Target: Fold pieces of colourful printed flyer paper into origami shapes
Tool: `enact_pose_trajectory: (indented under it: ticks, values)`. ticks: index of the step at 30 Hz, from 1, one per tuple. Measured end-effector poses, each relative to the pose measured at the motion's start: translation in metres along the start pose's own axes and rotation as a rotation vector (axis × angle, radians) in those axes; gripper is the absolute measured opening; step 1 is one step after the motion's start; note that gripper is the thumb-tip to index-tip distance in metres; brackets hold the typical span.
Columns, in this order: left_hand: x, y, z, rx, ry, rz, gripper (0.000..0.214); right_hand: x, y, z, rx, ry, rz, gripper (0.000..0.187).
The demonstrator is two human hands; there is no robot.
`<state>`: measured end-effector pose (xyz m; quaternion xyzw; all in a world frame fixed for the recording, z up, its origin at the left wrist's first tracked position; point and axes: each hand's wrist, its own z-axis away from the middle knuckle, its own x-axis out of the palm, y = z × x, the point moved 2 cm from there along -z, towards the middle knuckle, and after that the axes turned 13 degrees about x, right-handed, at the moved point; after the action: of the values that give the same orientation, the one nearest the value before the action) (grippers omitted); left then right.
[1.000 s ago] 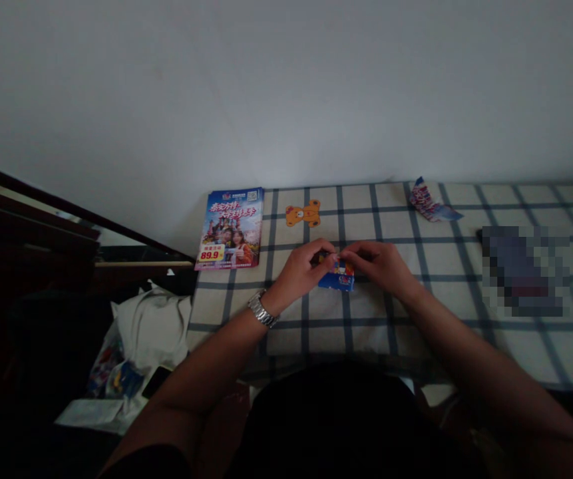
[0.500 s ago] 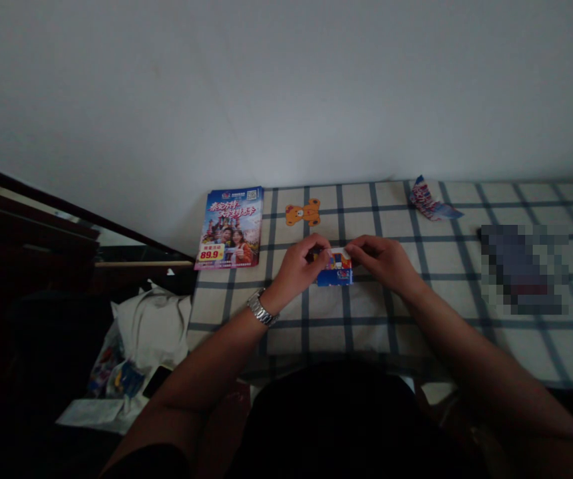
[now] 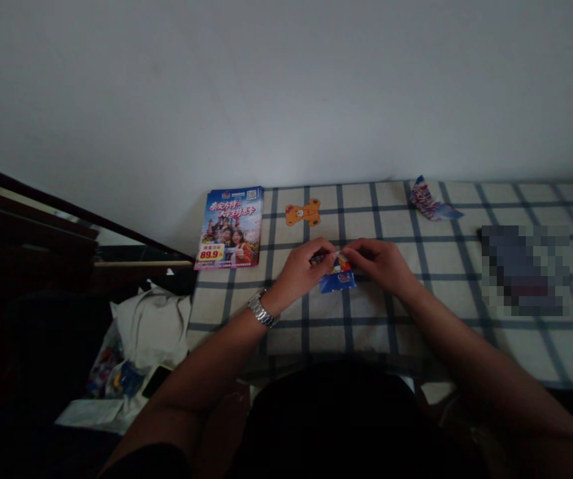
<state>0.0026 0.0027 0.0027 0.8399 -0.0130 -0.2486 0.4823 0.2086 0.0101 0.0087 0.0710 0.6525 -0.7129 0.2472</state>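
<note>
Both of my hands pinch a small piece of folded printed paper (image 3: pixel 337 282), blue at the bottom with red and yellow print above. My left hand (image 3: pixel 309 263), with a silver watch on its wrist, grips the paper's left and upper part. The fingertips of my right hand (image 3: pixel 379 263) are closed on its top edge, close to the left fingertips. Fingers cover part of the paper's upper side. A brown bear cutout (image 3: pixel 303 213) lies flat beyond my left hand. Farther left is a stack of colourful flyers (image 3: pixel 230 229) marked 89.9.
A checked cloth (image 3: pixel 286 339) covers the surface, which meets a pale wall. A creased, folded flyer (image 3: pixel 433 203) stands at the back right. A dark pixelated object (image 3: pixel 518 266) lies on the right. Below left are a white bag (image 3: pixel 151 322) and a dark phone (image 3: pixel 157 381).
My right hand has moved slightly left, so the fingertips of both hands are closer together. The paper has tilted a little and its top edge is more covered.
</note>
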Motion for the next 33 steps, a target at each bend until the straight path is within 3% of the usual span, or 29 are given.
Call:
enact_pose_trajectory:
  ticks: [8,20,29,33]
  values:
    - [0.001,-0.003,0.001,-0.013,0.064,0.046,0.018,0.003,0.004,0.001,0.025,-0.049,-0.004,0.038]
    - [0.002,-0.004,0.002,-0.051,0.011,0.099,0.017,0.002,0.001,0.001,-0.009,-0.017,0.054,0.034]
    - [0.0,-0.009,0.002,-0.051,0.13,0.081,0.016,0.002,0.004,0.0,0.015,-0.06,-0.056,0.035]
    - [0.0,-0.011,0.002,-0.048,0.121,0.069,0.017,0.003,0.006,0.0,0.021,-0.047,-0.049,0.033]
